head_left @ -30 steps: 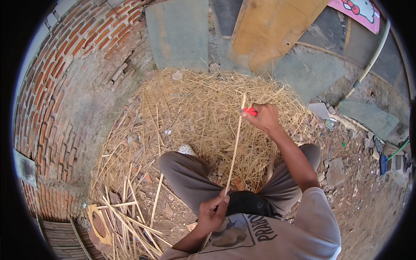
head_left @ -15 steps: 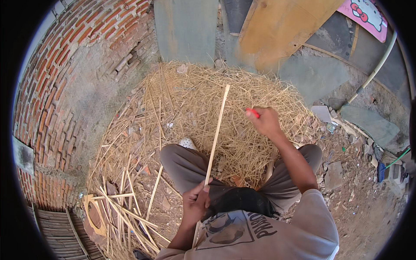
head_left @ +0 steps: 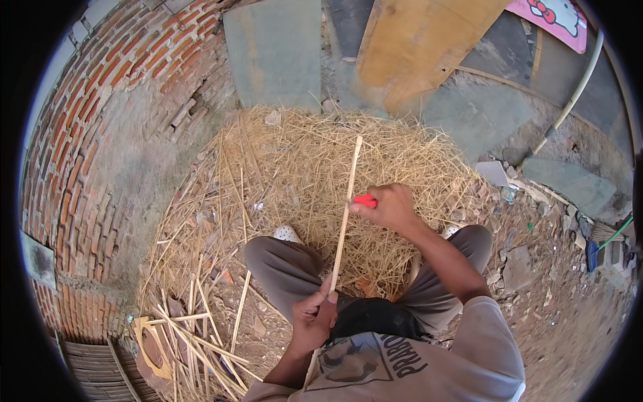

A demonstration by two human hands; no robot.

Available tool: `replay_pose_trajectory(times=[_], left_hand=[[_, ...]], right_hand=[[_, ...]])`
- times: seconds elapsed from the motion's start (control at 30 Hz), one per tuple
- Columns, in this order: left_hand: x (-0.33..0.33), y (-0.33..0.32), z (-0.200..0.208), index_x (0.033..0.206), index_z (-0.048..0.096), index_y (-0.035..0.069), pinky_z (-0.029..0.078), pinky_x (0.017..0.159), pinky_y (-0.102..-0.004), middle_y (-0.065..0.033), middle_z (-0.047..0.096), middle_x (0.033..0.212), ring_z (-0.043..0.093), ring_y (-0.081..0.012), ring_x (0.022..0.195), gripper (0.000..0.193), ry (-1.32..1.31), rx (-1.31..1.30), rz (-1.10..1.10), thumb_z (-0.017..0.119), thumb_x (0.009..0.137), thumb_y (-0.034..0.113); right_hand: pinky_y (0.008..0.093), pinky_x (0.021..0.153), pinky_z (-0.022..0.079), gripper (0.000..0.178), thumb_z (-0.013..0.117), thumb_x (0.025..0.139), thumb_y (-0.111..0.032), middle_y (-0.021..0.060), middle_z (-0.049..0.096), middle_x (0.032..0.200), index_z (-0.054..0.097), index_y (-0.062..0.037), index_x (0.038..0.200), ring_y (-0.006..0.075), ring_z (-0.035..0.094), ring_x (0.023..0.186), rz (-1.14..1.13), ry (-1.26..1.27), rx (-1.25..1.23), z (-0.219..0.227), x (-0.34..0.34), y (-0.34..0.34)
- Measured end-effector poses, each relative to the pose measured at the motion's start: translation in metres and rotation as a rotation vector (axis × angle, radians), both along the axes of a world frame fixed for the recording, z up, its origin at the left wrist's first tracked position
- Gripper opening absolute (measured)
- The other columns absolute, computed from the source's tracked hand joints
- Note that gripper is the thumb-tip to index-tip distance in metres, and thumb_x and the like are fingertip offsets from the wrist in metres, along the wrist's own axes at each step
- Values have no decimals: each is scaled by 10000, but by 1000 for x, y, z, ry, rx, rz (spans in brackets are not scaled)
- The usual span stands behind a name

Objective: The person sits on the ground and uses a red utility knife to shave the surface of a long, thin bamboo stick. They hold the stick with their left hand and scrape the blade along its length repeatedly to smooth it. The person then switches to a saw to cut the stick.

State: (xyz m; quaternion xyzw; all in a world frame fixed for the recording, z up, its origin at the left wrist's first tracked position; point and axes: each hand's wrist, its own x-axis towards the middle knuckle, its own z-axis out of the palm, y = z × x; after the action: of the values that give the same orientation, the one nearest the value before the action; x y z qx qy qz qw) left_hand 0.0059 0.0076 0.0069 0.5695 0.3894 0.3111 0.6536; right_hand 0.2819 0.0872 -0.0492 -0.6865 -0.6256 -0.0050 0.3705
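A long pale bamboo strip (head_left: pixel 346 221) slants up from my lap, its far tip over the shavings. My left hand (head_left: pixel 315 316) is closed around its lower part, close to my waist. In my right hand (head_left: pixel 390 206) is a small red-handled knife (head_left: pixel 365 200), the fist closed on its grip. The knife is at the strip's right side, above the middle of its length; its blade hardly shows, so I cannot tell how it meets the strip. Below my left hand, the strip's near end runs along my shirt and left forearm.
Thin shavings (head_left: pixel 301 161) lie heaped in front of my crossed legs. Several loose strips (head_left: pixel 201 348) are piled at the lower left, beside a flat wooden piece with a cutout (head_left: pixel 149 348). A brick wall (head_left: pixel 87 187) rises at left; boards (head_left: pixel 274 60) lean at the back. Rubble (head_left: pixel 516 271) lies at right.
My right hand with the knife has come left and nearer to me, from apart from the strip to beside it. The strip and my left hand have shifted slightly right in the view.
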Motion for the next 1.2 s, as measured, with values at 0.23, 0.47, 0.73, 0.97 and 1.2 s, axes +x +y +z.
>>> replay_pose_trajectory(times=[0.23,0.47,0.73,0.97,1.2], left_hand=[[-2,-13,-1,1379,487,47,329,478,-188,64,449,602,371,-16,515,413,-63,-69,-61,496,968,0],[-11,-20,0,1379,485,42,305,477,-187,74,425,597,358,-10,521,407,-46,-93,-101,489,974,5],[-13,-33,4,1360,512,48,286,473,-186,76,438,620,360,-7,530,392,-62,-209,-82,504,970,14],[-53,-29,1,1330,542,43,319,453,-206,44,431,568,378,-29,480,367,-40,-139,129,506,965,24],[-11,-1,12,1331,539,35,315,452,-194,46,464,573,372,-19,479,368,-8,-82,76,524,964,36]], right_hand=[[376,417,422,654,634,702,-738,70,504,432,609,-104,545,261,537,403,-70,-70,61,-2,26,5],[369,414,414,646,626,708,-736,67,510,441,613,-108,554,251,536,407,-132,-37,24,-20,37,15],[391,466,452,731,463,792,-785,100,587,529,635,-93,626,266,600,496,-332,-5,-87,-22,73,28],[423,573,493,741,385,867,-740,124,620,596,716,-82,780,308,643,596,-517,172,-134,12,111,21],[373,432,433,623,564,837,-654,81,513,445,622,-70,626,246,561,417,170,-5,51,17,6,-13]])
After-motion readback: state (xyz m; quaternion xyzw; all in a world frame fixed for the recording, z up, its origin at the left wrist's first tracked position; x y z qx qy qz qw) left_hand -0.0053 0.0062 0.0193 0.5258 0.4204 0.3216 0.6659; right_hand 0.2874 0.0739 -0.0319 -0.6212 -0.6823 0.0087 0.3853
